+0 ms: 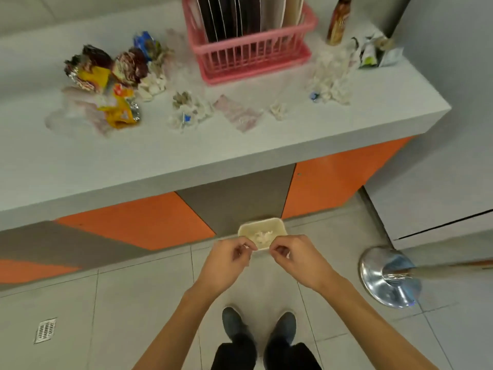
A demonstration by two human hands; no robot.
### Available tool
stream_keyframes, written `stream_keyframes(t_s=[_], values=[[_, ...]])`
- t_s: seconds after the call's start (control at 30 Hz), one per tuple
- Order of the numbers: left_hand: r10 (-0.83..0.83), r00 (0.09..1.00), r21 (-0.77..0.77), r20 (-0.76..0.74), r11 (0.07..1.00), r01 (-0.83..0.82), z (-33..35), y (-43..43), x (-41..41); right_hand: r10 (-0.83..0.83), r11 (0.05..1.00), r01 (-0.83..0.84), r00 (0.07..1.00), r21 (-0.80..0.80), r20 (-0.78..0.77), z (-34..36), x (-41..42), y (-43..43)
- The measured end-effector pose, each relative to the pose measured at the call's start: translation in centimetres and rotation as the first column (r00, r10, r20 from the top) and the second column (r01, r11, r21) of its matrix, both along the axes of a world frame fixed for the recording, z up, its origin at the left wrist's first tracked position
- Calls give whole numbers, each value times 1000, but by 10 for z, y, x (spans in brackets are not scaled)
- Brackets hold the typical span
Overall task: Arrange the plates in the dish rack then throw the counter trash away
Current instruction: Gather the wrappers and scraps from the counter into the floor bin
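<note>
Both my hands hover over a small cream bin on the floor against the counter base, with white crumpled tissue inside it. My left hand and my right hand have curled fingers, thumb tips near the forefingers, and I see nothing clearly held in either. The pink dish rack stands at the back of the white counter with several dark and pale plates upright in it. Crumpled snack wrappers and tissue wads lie scattered on the counter.
A brown bottle stands right of the rack, with more tissues and small packets near the counter's right end. A metal stand base sits on the floor at right. A floor drain is at lower left. My shoes are below.
</note>
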State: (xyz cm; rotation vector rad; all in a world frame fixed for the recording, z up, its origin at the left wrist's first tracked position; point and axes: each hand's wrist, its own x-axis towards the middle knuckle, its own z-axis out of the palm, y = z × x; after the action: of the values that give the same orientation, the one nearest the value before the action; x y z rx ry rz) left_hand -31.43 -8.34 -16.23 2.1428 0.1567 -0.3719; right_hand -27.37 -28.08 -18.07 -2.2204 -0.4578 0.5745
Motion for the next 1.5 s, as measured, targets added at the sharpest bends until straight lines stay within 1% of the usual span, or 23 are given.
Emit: stream_keyframes(t_s=[0.07, 0.2, 0.3, 0.4, 0.5, 0.63, 0.73, 0.87, 0.97, 1.1, 1.2, 1.27, 1.33, 1.37, 1.43, 1.5], values=[[48, 998, -23, 50, 999, -47, 27, -1, 1, -25, 999, 24, 1000, 27, 12, 30, 0, 0], [87, 988, -46, 129, 996, -81, 64, -5, 7, -46, 996, 40, 996, 74, 73, 74, 10, -2], [105, 982, -39, 155, 994, -100, 76, -3, 12, -23, 996, 14, 995, 88, 100, 93, 24, -1], [96, 983, -15, 154, 995, -94, 81, 3, 13, 31, 997, -40, 990, 65, 140, 107, 40, 7], [115, 985, -20, 133, 993, -113, 77, 13, 10, 80, 995, -88, 985, 48, 155, 111, 55, 23], [193, 975, -45, 113, 981, -189, 68, 41, 23, 126, 991, -131, 978, 21, 165, 108, 75, 54], [270, 953, -93, 134, 961, -260, 65, 69, 47, 152, 988, -154, 975, 0, 161, 107, 100, 76], [326, 933, -155, 150, 940, -303, 69, 109, 91, 159, 987, -158, 972, -23, 171, 106, 142, 111], [328, 932, -172, 156, 938, -301, 76, 135, 126, 151, 988, -147, 970, -37, 191, 108, 172, 141], [281, 938, -165, 203, 954, -251, 77, 165, 172, 115, 993, -112, 972, -26, 204, 104, 207, 176], [255, 938, -95, 236, 966, -239, 69, 181, 204, 96, 995, -91, 969, -32, 228, 98, 226, 193], [244, 928, -23, 282, 969, -248, 62, 191, 221, 72, 997, -63, 975, -49, 212, 94, 234, 201], [216, 919, 74, 330, 965, -253, 55, 199, 237, 49, 997, -37, 984, -71, 171, 89, 240, 206], [190, 922, 147, 338, 957, -251, 51, 202, 245, 42, 996, -30, 988, -83, 149, 87, 243, 209], [166, 943, 284, 289, 926, -250, 45, 206, 262, 40, 994, -28, 993, -107, 114, 82, 246, 213], [183, 962, 340, 204, 908, -245, 39, 209, 276, 36, 992, -24, 995, -125, 93, 76, 248, 215]])
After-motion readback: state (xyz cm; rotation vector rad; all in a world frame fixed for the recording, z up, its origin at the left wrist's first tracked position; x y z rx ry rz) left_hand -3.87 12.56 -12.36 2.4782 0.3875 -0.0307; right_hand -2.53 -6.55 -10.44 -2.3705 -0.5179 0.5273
